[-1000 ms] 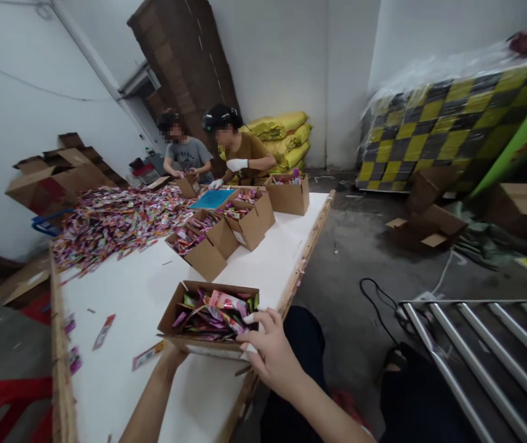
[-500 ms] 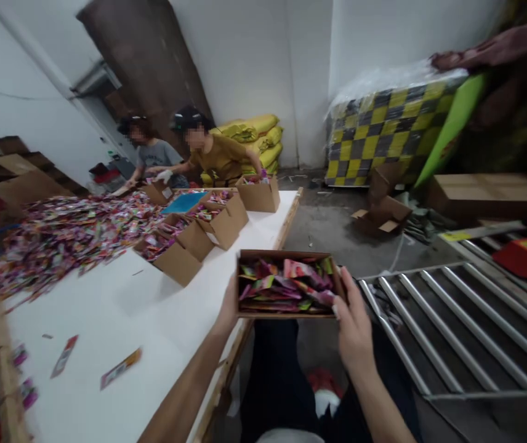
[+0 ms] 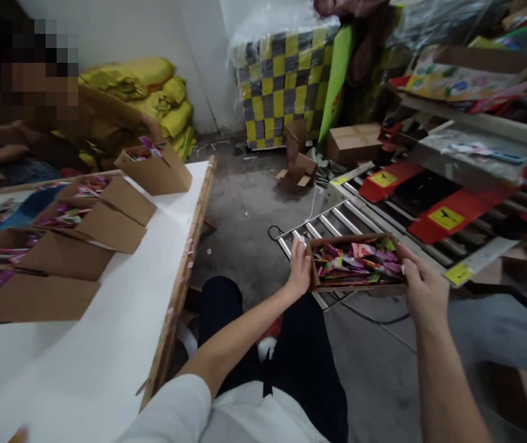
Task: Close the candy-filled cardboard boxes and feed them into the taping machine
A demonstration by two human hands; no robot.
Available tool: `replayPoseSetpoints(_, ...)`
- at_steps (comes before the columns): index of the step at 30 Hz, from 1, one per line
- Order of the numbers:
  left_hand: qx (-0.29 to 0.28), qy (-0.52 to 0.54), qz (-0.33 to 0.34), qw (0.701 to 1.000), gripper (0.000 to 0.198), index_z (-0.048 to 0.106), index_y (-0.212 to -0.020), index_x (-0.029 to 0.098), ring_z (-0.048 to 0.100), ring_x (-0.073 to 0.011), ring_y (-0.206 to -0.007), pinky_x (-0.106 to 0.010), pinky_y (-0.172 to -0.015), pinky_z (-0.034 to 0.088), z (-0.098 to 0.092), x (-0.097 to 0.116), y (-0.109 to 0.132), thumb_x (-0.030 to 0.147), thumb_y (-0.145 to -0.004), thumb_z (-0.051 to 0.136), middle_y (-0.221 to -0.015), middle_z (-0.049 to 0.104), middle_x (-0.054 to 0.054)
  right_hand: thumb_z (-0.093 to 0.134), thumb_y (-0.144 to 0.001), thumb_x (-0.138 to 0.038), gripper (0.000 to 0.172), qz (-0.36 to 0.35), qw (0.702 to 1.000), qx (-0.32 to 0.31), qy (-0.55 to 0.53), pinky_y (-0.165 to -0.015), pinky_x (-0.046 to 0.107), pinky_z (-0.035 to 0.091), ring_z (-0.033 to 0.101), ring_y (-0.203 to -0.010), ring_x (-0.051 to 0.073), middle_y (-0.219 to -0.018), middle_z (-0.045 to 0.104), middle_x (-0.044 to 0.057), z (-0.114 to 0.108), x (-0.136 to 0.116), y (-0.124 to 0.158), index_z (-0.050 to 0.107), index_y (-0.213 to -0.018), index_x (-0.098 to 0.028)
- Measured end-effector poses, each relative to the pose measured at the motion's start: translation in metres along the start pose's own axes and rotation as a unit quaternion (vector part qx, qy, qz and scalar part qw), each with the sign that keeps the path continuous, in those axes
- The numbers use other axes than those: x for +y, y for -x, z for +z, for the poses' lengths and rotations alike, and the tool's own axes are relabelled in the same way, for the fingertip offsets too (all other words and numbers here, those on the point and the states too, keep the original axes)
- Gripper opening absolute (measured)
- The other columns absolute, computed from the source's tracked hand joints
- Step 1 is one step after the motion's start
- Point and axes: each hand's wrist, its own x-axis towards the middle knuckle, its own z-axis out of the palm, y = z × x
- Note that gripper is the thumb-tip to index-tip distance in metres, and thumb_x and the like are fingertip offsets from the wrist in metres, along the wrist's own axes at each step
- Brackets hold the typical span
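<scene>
I hold a small open cardboard box (image 3: 358,286) filled with colourful sachets (image 3: 360,257) between both hands. My left hand (image 3: 299,267) grips its left end, my right hand (image 3: 420,284) grips its right end. The box hangs off the table, over the near end of a metal roller conveyor (image 3: 332,220). My dark trousers (image 3: 291,344) show below my arms.
A white table (image 3: 106,307) with a wooden edge is at left, carrying several open boxes of sachets (image 3: 106,215). Another person (image 3: 23,92) sits at its far end. Yellow sacks (image 3: 143,86), a checked stack (image 3: 282,80) and loose cartons (image 3: 300,166) stand behind. Shelves with red parts (image 3: 448,215) are at right.
I lifted the box of sachets off the white table and swung it right, from the table edge to above the roller conveyor. My view turned right with it.
</scene>
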Motion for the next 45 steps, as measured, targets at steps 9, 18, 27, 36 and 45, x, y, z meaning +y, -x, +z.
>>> replayPoseSetpoints(9,-0.192,-0.241,0.296,0.904,0.069,0.036,-0.156,0.025,0.010,-0.0313,-0.158,-0.055,-0.128,0.009,-0.016,0.036,-0.035,0.060,-0.097,0.046,-0.170,0.016,-0.012,0.067,-0.083,-0.053,0.042,-0.133,0.948,-0.231,0.171,-0.076,0.036,0.054,0.063,-0.077,0.020,-0.092,0.065,0.007,0.010,-0.012,-0.021,0.078,-0.110,-0.022)
replayPoseSetpoints(18,-0.315,-0.047,0.233,0.919,0.052,0.052,-0.147,0.023,0.026,-0.0271,-0.154,-0.045,-0.129,0.017,-0.019,0.034,-0.055,0.044,-0.104,0.032,-0.166,0.030,-0.006,0.052,-0.094,-0.035,0.028,-0.077,0.912,-0.271,0.297,-0.077,0.032,0.045,0.065,-0.087,0.022,-0.096,0.070,0.009,0.037,-0.032,-0.029,0.073,-0.101,-0.019)
replayPoseSetpoints(27,-0.164,-0.122,0.280,0.938,0.070,0.045,-0.147,0.017,0.022,-0.0340,-0.155,-0.053,-0.126,0.024,-0.014,0.034,-0.052,0.055,-0.090,0.061,-0.166,0.025,-0.019,0.036,-0.099,-0.025,0.034,-0.078,0.905,-0.054,0.414,-0.098,0.045,0.040,0.058,-0.108,0.031,-0.110,0.065,0.019,0.067,-0.028,-0.029,0.060,-0.117,-0.010)
replayPoseSetpoints(36,-0.014,-0.367,0.105,0.924,0.079,0.047,-0.144,0.004,0.054,-0.0399,-0.122,-0.048,-0.104,0.039,-0.008,0.071,-0.023,0.055,-0.086,0.068,-0.130,0.059,-0.026,0.036,-0.097,-0.046,0.069,0.005,0.950,0.072,0.305,-0.114,0.064,0.025,0.025,-0.143,0.041,-0.156,0.025,0.029,0.096,0.003,0.027,0.029,-0.154,-0.007)
replayPoseSetpoints(45,-0.105,-0.330,0.187,0.919,0.027,0.076,-0.097,0.016,0.058,-0.0292,-0.109,-0.041,-0.093,0.043,-0.013,0.068,-0.038,0.038,-0.093,0.063,-0.105,0.068,-0.014,0.032,-0.099,-0.040,0.072,0.020,0.957,-0.006,0.288,-0.120,0.057,0.022,0.011,-0.154,0.035,-0.163,0.016,0.027,0.090,-0.012,0.018,0.015,-0.159,-0.004)
